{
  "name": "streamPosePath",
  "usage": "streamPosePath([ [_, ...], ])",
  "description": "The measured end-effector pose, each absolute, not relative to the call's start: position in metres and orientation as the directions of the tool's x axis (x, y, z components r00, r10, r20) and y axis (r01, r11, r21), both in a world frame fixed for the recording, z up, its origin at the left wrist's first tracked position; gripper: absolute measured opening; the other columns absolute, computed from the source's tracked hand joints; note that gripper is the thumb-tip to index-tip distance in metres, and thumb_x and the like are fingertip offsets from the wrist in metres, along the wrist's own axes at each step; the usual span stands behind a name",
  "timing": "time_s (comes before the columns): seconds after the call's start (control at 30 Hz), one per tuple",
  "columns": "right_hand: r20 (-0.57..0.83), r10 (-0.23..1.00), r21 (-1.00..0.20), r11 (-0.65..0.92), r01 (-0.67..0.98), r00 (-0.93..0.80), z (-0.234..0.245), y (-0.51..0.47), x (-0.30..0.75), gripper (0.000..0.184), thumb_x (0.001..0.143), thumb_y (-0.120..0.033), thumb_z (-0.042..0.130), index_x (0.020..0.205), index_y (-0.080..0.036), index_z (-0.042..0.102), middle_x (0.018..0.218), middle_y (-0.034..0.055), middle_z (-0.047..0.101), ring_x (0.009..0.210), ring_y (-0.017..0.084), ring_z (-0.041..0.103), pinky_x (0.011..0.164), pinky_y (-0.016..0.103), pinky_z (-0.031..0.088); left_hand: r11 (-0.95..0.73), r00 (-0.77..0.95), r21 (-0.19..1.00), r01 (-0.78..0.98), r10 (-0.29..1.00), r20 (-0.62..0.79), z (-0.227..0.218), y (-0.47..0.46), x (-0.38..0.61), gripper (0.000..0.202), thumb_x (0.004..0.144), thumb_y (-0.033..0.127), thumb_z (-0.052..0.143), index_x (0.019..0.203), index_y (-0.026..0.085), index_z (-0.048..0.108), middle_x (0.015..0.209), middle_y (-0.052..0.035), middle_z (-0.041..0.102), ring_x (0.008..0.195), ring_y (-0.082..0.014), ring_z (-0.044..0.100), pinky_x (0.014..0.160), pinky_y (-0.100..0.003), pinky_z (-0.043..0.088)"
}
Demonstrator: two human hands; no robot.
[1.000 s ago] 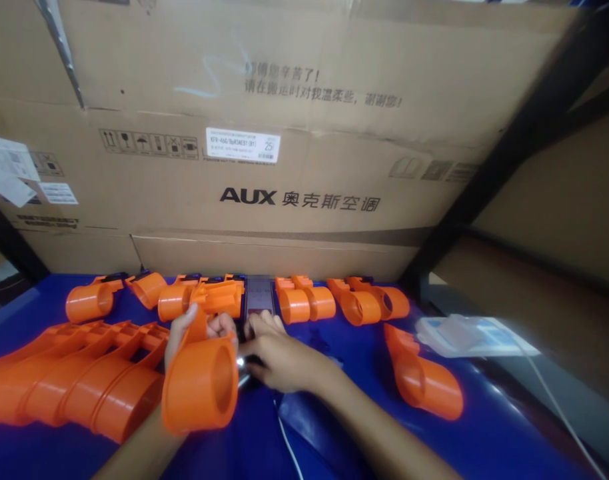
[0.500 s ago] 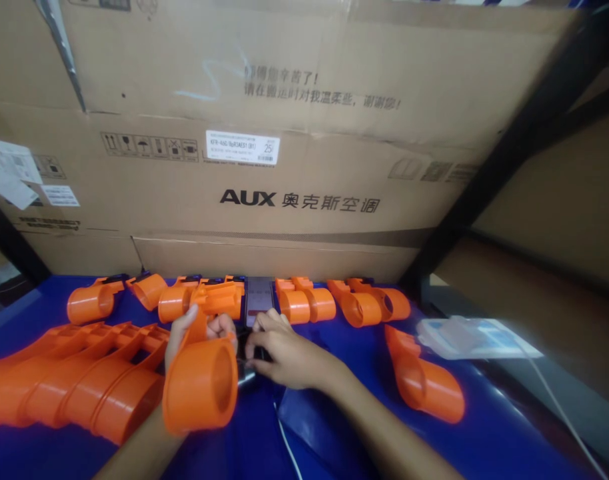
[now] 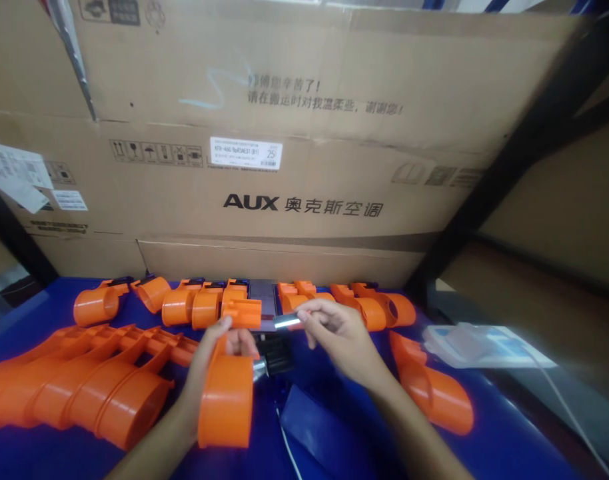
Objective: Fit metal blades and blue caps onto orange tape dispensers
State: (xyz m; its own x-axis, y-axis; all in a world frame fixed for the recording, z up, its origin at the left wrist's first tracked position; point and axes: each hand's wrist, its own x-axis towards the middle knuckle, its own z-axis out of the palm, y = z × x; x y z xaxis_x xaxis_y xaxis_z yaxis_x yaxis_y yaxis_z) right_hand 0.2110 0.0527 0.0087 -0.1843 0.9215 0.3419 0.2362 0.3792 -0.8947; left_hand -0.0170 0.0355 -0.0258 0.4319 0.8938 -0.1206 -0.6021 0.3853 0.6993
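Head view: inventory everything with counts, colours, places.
Cylindrical plastic holder: one, orange, left hand
Slim metallic piece: one, silver, right hand
Nested plastic holders: several, orange, left
Loose plastic holders: about ten, orange, back, right
Small parts: several, black and silver, centre
Flat slab: one, grey, back centre
Flat pack: one, white and blue, right
Thin cables: two, white, front, right
Tabletop: one, blue, underneath
Cardboard box: one, brown, behind
Frame posts: two, black, sides
Left hand: one, bare, centre
Right hand: one, bare, centre

Looks like a workshop: rows of matching orange plastic ring-shaped parts (image 3: 84, 383) on blue-covered table (image 3: 514, 427), brown cardboard carton (image 3: 334, 153), black angled frame (image 3: 504, 167).
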Motion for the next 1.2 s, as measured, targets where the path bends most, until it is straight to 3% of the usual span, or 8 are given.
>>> streamPosePath([
  [0.1,0.340,0.930,-0.937,0.347,0.033,-0.138,0.006,0.053,0.213,0.026,0.091,-0.045,0.068,0.092,-0.019,0.067,0.072,0.0029,0.071,0.055,0.015,0.062,0.048,0.025,0.047,0.348,0.392,0.740,-0.576,0.912,-0.124,-0.028,0.032,-0.010,0.050,0.088,0.057,0.061,0.068,0.012,0.071,0.054,-0.0065,0.065,0.042,-0.0125,0.054,0.043,-0.022,0.041],
  [0.2,0.366,0.926,-0.931,0.364,-0.033,-0.091,0.005,0.053,0.209,0.026,0.087,-0.046,0.073,0.087,-0.020,0.068,0.079,0.0047,0.074,0.064,0.018,0.069,0.057,0.030,0.056,0.248,0.296,0.786,-0.566,0.951,-0.087,-0.028,0.028,-0.004,0.045,0.089,0.052,0.064,0.070,0.012,0.071,0.058,-0.0068,0.066,0.045,-0.0121,0.055,0.044,-0.021,0.040],
  [0.3,0.395,0.919,-0.919,0.395,-0.023,-0.018,0.004,0.051,0.202,0.025,0.084,-0.042,0.078,0.093,-0.022,0.068,0.077,0.0019,0.073,0.065,0.017,0.069,0.066,0.031,0.060,0.171,0.238,0.812,-0.559,0.970,-0.040,-0.027,0.026,0.001,0.033,0.085,0.045,0.072,0.074,0.014,0.068,0.064,-0.0057,0.069,0.051,-0.0121,0.057,0.049,-0.020,0.043],
  [0.43,0.403,0.915,-0.915,0.403,-0.037,0.012,0.003,0.050,0.202,0.040,0.086,-0.039,0.077,0.120,-0.026,0.062,0.075,-0.0014,0.072,0.071,0.018,0.071,0.076,0.034,0.060,0.147,0.261,0.833,-0.533,0.965,-0.003,-0.026,0.024,0.003,0.027,0.087,0.042,0.071,0.085,0.015,0.068,0.067,-0.0058,0.071,0.052,-0.0114,0.056,0.051,-0.020,0.042],
  [0.6,0.367,0.930,-0.929,0.367,0.045,-0.011,0.003,0.046,0.220,0.027,0.084,-0.041,0.079,0.101,-0.022,0.071,0.080,0.0031,0.075,0.070,0.018,0.070,0.072,0.033,0.060,0.130,0.318,0.881,-0.456,0.948,0.025,-0.025,0.022,0.003,0.030,0.091,0.043,0.067,0.104,0.016,0.068,0.079,-0.0097,0.076,0.058,-0.0120,0.056,0.055,-0.020,0.041],
  [0.8,0.354,0.933,-0.933,0.357,0.051,-0.069,0.000,0.040,0.231,0.022,0.086,-0.040,0.077,0.096,-0.022,0.070,0.070,0.0014,0.072,0.064,0.018,0.068,0.066,0.030,0.058,0.109,0.362,0.903,-0.416,0.930,0.055,-0.028,0.019,0.004,0.040,0.094,0.043,0.064,0.125,0.018,0.059,0.096,-0.0161,0.079,0.063,-0.0136,0.058,0.063,-0.024,0.044],
  [0.9,0.358,0.931,-0.930,0.363,0.054,-0.075,0.000,0.039,0.231,0.023,0.086,-0.040,0.077,0.096,-0.022,0.069,0.072,0.0025,0.074,0.063,0.017,0.068,0.063,0.029,0.057,0.147,0.353,0.893,-0.425,0.935,0.014,-0.031,0.019,0.004,0.042,0.094,0.043,0.064,0.129,0.019,0.057,0.100,-0.0163,0.079,0.065,-0.0133,0.059,0.065,-0.024,0.045],
  [1.2,0.369,0.927,-0.920,0.375,0.116,-0.066,-0.004,0.036,0.230,0.021,0.089,-0.037,0.074,0.101,-0.021,0.069,0.079,0.0044,0.076,0.074,0.019,0.072,0.063,0.027,0.056,0.201,0.372,0.858,-0.472,0.928,-0.013,-0.030,0.019,0.004,0.040,0.095,0.043,0.064,0.127,0.019,0.062,0.090,-0.0113,0.078,0.061,-0.0118,0.058,0.062,-0.022,0.048],
])
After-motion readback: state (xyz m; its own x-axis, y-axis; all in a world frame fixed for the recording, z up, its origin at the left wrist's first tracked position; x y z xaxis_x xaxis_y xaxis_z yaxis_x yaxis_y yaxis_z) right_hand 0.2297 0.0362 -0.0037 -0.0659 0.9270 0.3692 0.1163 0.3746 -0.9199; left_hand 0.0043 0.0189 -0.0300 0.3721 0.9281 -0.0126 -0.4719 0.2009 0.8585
